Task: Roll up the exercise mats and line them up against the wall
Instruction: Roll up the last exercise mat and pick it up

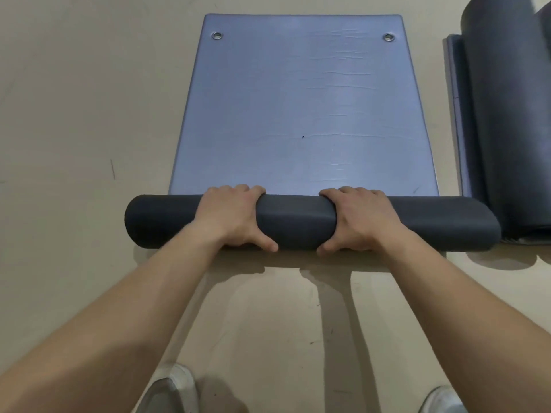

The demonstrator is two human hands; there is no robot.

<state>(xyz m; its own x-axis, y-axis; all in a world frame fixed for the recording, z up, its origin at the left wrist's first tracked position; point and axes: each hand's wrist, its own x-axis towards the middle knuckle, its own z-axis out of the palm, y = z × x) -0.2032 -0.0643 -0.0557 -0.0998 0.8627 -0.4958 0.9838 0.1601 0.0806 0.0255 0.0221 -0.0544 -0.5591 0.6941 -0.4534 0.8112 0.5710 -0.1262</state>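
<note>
Floor: The pale floor (74, 99) carries everything. It looks smooth, so we judge that the whole mat could slide away from us instead of winding if we push forward more than down.
Mat: The blue-grey mat (304, 99) lies flat from our hands to the far end, and most of it is not yet rolled. We see no wall in view to line it against.
Neighbouring mats: The dark mats (501, 129) sit loosely curled at the right, just beside the right end of our roll. We judge that end could catch on them and skew the winding.
Roll: The near end of the mat is wound into a dark roll (295, 222) lying left to right. Its ends are unsupported, so we think it may wind into a cone or slacken.
Left hand: The left hand (229, 216) grips the roll left of centre, with the fingers curled over the far side and the thumb near.
Right hand: The right hand (360, 219) grips it the same way, right of centre.
Eyelets: Metal eyelets (217, 35) sit at the far corners. We judge they could stiffen the last wrap, so it springs open.
Containers: We see none, and nothing here holds anything else.
</note>
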